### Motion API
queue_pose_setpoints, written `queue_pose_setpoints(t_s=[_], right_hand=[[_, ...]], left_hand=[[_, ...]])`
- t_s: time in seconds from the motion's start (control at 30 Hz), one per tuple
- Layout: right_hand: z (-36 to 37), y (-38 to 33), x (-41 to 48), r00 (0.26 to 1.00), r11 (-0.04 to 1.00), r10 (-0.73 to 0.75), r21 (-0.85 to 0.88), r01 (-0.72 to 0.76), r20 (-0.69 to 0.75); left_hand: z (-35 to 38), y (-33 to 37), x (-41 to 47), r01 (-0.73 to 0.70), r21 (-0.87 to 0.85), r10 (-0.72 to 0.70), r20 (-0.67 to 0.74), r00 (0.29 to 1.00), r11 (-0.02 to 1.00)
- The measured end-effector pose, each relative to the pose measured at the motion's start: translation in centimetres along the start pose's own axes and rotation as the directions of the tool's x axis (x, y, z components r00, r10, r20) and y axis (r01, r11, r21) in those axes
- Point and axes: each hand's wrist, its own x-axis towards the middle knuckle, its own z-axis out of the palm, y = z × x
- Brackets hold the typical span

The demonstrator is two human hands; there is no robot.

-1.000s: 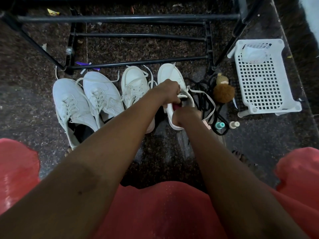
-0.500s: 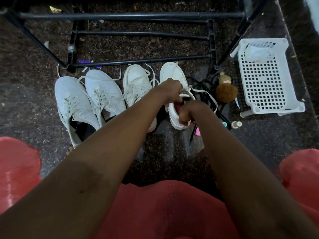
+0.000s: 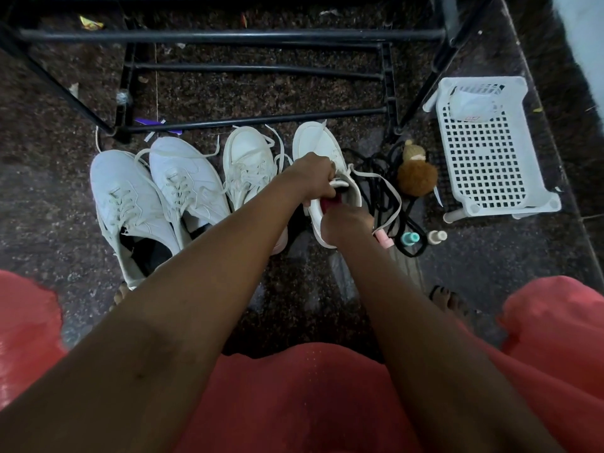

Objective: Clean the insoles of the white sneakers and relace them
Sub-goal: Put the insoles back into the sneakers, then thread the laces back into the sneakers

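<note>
Seen from the head camera, the scene reads left to right. Four white sneakers stand in a row on the dark speckled floor [image 3: 294, 299], toes toward a black metal rack [image 3: 228, 35]. The first sneaker [image 3: 127, 204] and second sneaker [image 3: 186, 181] lie touching, both laced. The third sneaker [image 3: 248, 158] stands just beside them, its lace ends loose. The left hand [image 3: 310, 178] reaches across it and grips the fourth sneaker [image 3: 317, 142] at the tongue, fingers curled round the upper edge. The right hand [image 3: 346, 223] sits at the heel opening of this sneaker, knuckles toward the camera and fingers curled inward. A red piece [image 3: 333, 202] shows inside the shoe between the two hands; whether the right hand pinches it cannot be told. A loose white lace [image 3: 390, 191] loops out from the fourth sneaker over a tangle of black cord [image 3: 376, 181]. Near the cord lie a brown pompom doll [image 3: 416, 178] and three small bottles: pink [image 3: 382, 238], teal [image 3: 410, 237] and beige [image 3: 436, 236]. A white perforated basket [image 3: 490, 80] stands at far right, apart from the shoes. A red garment [image 3: 294, 403] fills the lower edge.
</note>
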Motion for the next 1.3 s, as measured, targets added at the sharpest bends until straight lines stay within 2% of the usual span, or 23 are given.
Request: queue_pose_setpoints(t_s=[0.17,0.27,0.3,0.37,0.43,0.5,0.63,0.83,0.93,1.0,1.03,1.1,1.13,1.2,1.23,1.3], right_hand=[[-0.5,-0.3,0.6,0.999,1.000,0.018,0.001,-0.018,0.035],[0.5,-0.3,0.2,0.995,0.999,-0.010,0.042,0.014,-0.100],[1.2,0.0,-0.2,0.985,0.996,-0.012,0.087,0.027,-0.171],[2.9,0.6,-1.3,0.954,0.976,0.004,0.208,0.062,-0.300],[4.7,0.9,-2.6,0.917,0.949,-0.006,0.286,0.130,-0.399],[6.5,0.9,-3.9,0.889,0.910,-0.048,0.346,0.226,-0.455],[9.4,1.1,-6.9,0.894,0.889,-0.111,0.358,0.285,-0.434],[12.3,3.0,-10.9,0.941,0.924,-0.216,0.257,0.283,-0.260],[13.4,4.4,-12.5,0.957,0.908,-0.232,0.315,0.278,-0.175],[13.9,5.1,-13.1,0.968,0.852,-0.184,0.463,0.243,-0.169],[13.8,5.2,-13.3,0.968,0.806,-0.134,0.545,0.230,-0.211],[13.1,5.4,-13.1,0.949,0.688,0.076,0.705,0.172,-0.306],[12.4,5.5,-13.0,0.926,0.595,0.223,0.795,0.118,-0.304],[11.2,5.6,-12.2,0.886,0.357,0.428,0.934,0.019,-0.181],[11.0,5.6,-11.6,0.883,0.260,0.455,0.965,-0.013,-0.111],[10.7,5.1,-10.7,0.912,0.165,0.411,0.983,-0.081,0.006]], left_hand=[[-0.1,0.2,-0.9,-0.017,0.138,0.020,-0.023,1.000,0.990],[0.5,0.3,-1.4,0.009,0.209,-0.007,-0.011,1.000,0.978],[1.0,0.3,-1.8,0.026,0.163,-0.025,-0.006,1.000,0.986],[2.0,0.4,-3.0,0.075,-0.060,-0.076,-0.007,0.997,0.995],[3.4,0.3,-4.6,0.137,-0.296,-0.160,-0.053,0.986,0.945],[5.2,0.1,-6.2,0.180,-0.387,-0.237,-0.104,0.966,0.904],[8.8,-0.4,-9.6,0.199,-0.444,-0.290,-0.148,0.946,0.874],[12.7,0.2,-16.0,0.209,-0.598,-0.329,-0.097,0.939,0.774],[14.3,0.3,-18.8,0.184,-0.654,-0.339,-0.117,0.934,0.734],[15.0,0.3,-20.0,0.191,-0.685,-0.374,-0.127,0.919,0.703],[15.4,0.3,-20.2,0.191,-0.702,-0.392,-0.135,0.910,0.686],[15.5,0.4,-20.4,0.202,-0.737,-0.434,-0.136,0.891,0.645],[15.3,0.5,-20.3,0.207,-0.758,-0.453,-0.129,0.882,0.619],[15.2,0.5,-19.8,0.198,-0.799,-0.463,-0.111,0.879,0.568],[15.2,0.4,-19.5,0.191,-0.816,-0.461,-0.102,0.881,0.545],[14.9,0.6,-19.0,0.193,-0.828,-0.463,-0.088,0.882,0.526]])
